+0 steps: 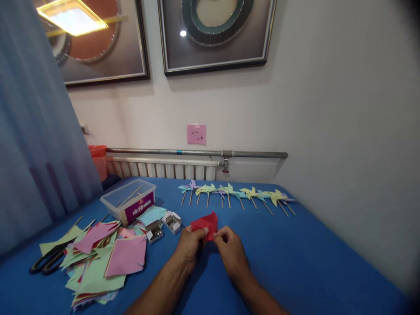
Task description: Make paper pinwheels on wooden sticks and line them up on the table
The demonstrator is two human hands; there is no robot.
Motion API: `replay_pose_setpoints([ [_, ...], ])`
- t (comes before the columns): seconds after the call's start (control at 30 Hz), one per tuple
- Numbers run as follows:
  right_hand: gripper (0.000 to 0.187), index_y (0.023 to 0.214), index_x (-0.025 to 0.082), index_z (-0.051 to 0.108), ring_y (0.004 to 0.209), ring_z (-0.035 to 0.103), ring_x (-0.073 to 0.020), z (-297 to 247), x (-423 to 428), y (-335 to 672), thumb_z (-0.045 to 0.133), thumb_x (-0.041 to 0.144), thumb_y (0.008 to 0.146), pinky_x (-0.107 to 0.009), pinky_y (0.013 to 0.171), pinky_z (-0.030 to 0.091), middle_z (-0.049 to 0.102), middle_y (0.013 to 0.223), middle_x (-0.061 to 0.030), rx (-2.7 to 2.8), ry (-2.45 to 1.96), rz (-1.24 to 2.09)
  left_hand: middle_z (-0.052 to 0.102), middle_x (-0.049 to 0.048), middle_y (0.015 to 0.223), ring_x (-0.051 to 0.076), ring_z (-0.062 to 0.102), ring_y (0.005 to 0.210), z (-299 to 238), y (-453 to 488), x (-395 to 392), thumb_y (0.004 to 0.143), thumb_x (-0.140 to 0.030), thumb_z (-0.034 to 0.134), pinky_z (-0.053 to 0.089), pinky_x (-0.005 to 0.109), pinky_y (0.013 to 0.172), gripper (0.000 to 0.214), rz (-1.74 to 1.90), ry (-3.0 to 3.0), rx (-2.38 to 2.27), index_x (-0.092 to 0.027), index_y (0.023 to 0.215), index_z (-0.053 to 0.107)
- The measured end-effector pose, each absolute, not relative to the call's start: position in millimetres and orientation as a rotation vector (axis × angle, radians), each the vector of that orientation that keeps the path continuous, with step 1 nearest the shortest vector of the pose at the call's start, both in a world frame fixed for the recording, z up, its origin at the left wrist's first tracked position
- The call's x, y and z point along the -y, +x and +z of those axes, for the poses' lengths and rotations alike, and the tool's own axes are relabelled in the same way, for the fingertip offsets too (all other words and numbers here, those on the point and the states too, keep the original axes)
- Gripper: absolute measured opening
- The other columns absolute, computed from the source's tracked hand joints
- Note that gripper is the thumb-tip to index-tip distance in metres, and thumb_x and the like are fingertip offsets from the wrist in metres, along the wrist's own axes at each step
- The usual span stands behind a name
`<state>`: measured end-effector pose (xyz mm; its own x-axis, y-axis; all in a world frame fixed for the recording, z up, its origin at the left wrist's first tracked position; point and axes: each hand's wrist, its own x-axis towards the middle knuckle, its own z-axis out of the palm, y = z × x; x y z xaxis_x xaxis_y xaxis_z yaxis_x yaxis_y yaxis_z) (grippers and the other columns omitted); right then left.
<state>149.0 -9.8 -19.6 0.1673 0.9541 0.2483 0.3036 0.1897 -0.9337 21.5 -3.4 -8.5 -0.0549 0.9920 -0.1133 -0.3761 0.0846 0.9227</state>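
Observation:
A red sheet of paper (pixel 210 224), partly folded, is held up over the blue tabletop (pixel 275 253). My left hand (pixel 192 243) grips its left side, thumb on top. At the lower right edge, my right hand (pixel 229 247) pinches the same paper between thumb and fingertips. Just left of my hands stand two small white boxes; the nearer box (pixel 154 232) holds small metal pieces, while the other box (pixel 172 222) has its flaps raised.
Coloured paper squares (pixel 126 256) pile up at left beside black-handled scissors (pixel 49 260). A clear plastic tub (pixel 113 203) with thin sticks stands behind. Several finished pinwheels (pixel 228 190) lie along the back edge. A curtain (pixel 39 131) hangs at left.

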Motion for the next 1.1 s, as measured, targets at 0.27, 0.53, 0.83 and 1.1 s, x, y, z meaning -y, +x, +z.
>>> replay_pose_setpoints([
  [0.27,0.012,0.065,0.025,0.055,0.061,0.057,-0.0186,-20,9,148,0.053,0.033,0.074,-0.03,0.061,0.042,0.059,0.061,0.0031,1.339,-1.404,0.757,0.057,-0.0022,0.05,0.009,0.044,0.047,-6,22,6,0.052,-0.034,0.083,0.032,0.025,0.052,0.03,1.358,0.799,-1.028,-0.017,0.063,0.061],
  [0.53,0.016,0.064,0.026,0.056,0.059,0.055,-0.0187,-17,14,148,0.058,0.037,0.075,-0.031,0.061,0.041,0.06,0.06,0.0031,1.337,-1.395,0.737,0.057,-0.0026,0.049,0.008,0.044,0.045,-6,23,5,0.049,-0.034,0.085,0.031,0.024,0.05,0.032,1.348,0.805,-1.066,-0.016,0.062,0.062],
  [0.83,0.017,0.064,0.026,0.054,0.062,0.058,-0.0192,-25,5,150,0.063,0.04,0.07,-0.031,0.062,0.045,0.061,0.061,0.0023,1.291,-1.258,0.773,0.056,-0.002,0.05,0.008,0.042,0.046,-12,22,2,0.052,-0.035,0.085,0.028,0.024,0.052,0.031,1.328,0.878,-1.044,-0.015,0.061,0.062],
  [1.1,0.047,0.104,0.024,0.057,0.074,0.074,-0.027,-22,-1,153,0.075,0.035,0.062,-0.036,0.069,0.055,0.078,0.078,-0.0039,1.074,-1.038,1.208,0.054,-0.0021,0.047,0.008,0.04,0.045,-10,20,2,0.052,-0.035,0.083,0.025,0.025,0.05,0.03,1.281,0.898,-1.033,-0.016,0.059,0.062],
])
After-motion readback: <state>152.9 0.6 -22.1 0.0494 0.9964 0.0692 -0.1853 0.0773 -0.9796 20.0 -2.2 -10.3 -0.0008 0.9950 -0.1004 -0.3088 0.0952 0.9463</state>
